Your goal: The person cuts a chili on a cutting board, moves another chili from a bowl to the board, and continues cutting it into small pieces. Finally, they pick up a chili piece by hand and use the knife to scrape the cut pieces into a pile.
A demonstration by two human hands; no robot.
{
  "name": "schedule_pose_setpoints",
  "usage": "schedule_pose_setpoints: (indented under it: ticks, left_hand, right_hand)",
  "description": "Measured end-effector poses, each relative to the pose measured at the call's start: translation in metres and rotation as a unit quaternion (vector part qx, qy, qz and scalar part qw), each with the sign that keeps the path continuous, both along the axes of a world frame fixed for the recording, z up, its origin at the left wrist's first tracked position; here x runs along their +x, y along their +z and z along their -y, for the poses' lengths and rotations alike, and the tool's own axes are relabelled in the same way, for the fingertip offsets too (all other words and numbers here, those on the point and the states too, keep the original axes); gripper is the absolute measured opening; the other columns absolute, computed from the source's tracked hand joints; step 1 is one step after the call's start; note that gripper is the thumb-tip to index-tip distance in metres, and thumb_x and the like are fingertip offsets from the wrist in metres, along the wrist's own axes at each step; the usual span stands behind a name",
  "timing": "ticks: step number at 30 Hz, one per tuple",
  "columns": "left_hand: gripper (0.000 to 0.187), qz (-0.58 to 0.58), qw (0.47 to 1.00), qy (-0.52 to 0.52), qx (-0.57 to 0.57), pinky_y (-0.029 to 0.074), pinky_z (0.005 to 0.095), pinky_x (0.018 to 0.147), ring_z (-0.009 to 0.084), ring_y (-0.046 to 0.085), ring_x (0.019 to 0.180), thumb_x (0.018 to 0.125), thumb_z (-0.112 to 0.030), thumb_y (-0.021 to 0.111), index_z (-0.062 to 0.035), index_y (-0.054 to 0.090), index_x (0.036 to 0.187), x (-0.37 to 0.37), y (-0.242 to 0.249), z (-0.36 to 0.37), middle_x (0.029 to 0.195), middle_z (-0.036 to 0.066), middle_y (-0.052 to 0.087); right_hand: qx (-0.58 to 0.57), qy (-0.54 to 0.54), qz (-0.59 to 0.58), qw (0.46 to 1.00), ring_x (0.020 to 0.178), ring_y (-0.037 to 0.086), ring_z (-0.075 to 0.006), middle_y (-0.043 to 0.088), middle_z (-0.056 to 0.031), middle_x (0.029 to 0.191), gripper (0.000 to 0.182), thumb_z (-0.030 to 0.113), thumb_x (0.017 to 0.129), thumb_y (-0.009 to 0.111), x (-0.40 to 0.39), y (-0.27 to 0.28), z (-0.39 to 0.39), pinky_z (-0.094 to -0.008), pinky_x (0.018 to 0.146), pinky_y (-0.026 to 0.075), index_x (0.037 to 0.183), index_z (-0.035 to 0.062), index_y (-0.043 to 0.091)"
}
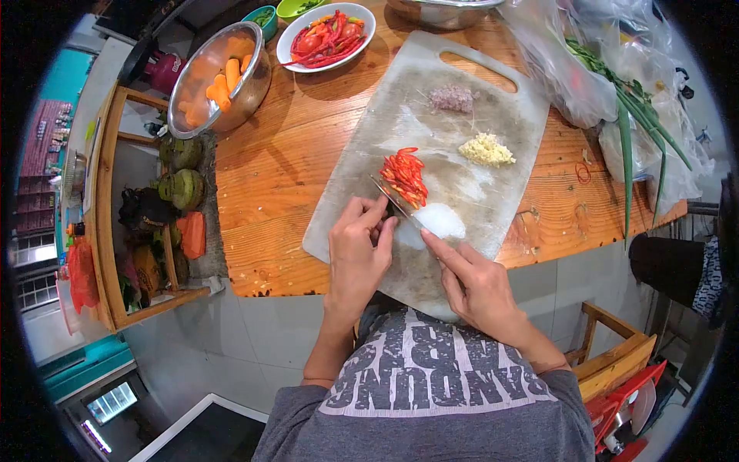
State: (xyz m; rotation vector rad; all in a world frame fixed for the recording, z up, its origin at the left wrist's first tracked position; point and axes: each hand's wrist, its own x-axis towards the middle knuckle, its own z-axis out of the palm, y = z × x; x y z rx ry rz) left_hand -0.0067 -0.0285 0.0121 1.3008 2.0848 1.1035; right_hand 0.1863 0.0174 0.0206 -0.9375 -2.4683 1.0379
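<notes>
My right hand point(479, 286) grips a knife point(397, 202), index finger stretched along its back, handle hidden in the palm. The thin blade points up and left across the cutting board point(350, 165). Just left of the blade, my left hand point(360, 240) has its fingers curled and pressed together; whatever they pinch is hidden. Touching the blade's far side is a heap of sliced red chili point(405, 175). Minced garlic point(486, 150) forms a pale yellow pile to the right. Farther up lies a small mound of chopped shallot point(452, 98), purplish in colour.
A steel bowl with carrots point(222, 86) stands at the table's left edge. Behind the board is a white plate of red chilies and tomatoes point(328, 38). Plastic bags point(566, 73) with green onions point(633, 115) crowd the right side of the wooden table point(265, 231).
</notes>
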Motion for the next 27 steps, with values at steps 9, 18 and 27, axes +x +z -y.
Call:
schedule_pose_setpoints:
  ticks: [9, 18, 27]
  left_hand:
    - [0.033, 0.020, 1.000, -0.010, -0.010, 0.049, 0.0290, 0.061, 0.0165, 0.061, 0.068, 0.084, 0.001, 0.071, 0.0019, 0.070, 0.117, -0.002, 0.001, -0.001, 0.088, 0.011, 0.064]
    - [0.031, 0.004, 0.999, -0.035, 0.008, 0.050, 0.0373, 0.064, 0.0281, 0.063, 0.071, 0.086, 0.005, 0.067, 0.0055, 0.067, 0.117, -0.003, -0.001, 0.000, 0.091, 0.015, 0.059]
    - [0.033, -0.013, 1.000, -0.020, 0.000, 0.049, 0.0288, 0.063, 0.0163, 0.061, 0.069, 0.086, 0.003, 0.069, 0.0024, 0.069, 0.119, -0.003, -0.003, -0.001, 0.090, 0.012, 0.064]
  right_hand:
    - [-0.037, -0.018, 0.018, 0.999, 0.059, 0.055, -0.0294, 0.052, -0.0140, 0.073, 0.062, -0.006, 0.087, 0.059, -0.005, 0.011, 0.002, -0.0418, 0.058, 0.047, 0.145, 0.0164, 0.053]
    - [-0.018, -0.001, 0.026, 0.999, 0.060, 0.062, -0.0345, 0.055, -0.0150, 0.075, 0.064, 0.000, 0.088, 0.060, -0.021, 0.003, -0.008, -0.0449, 0.056, 0.054, 0.148, 0.0155, 0.047]
    - [-0.042, -0.037, -0.071, 0.996, 0.067, 0.062, -0.0336, 0.060, -0.0163, 0.079, 0.065, -0.006, 0.086, 0.059, -0.004, -0.004, -0.003, -0.0437, 0.065, 0.052, 0.147, 0.0130, 0.048]
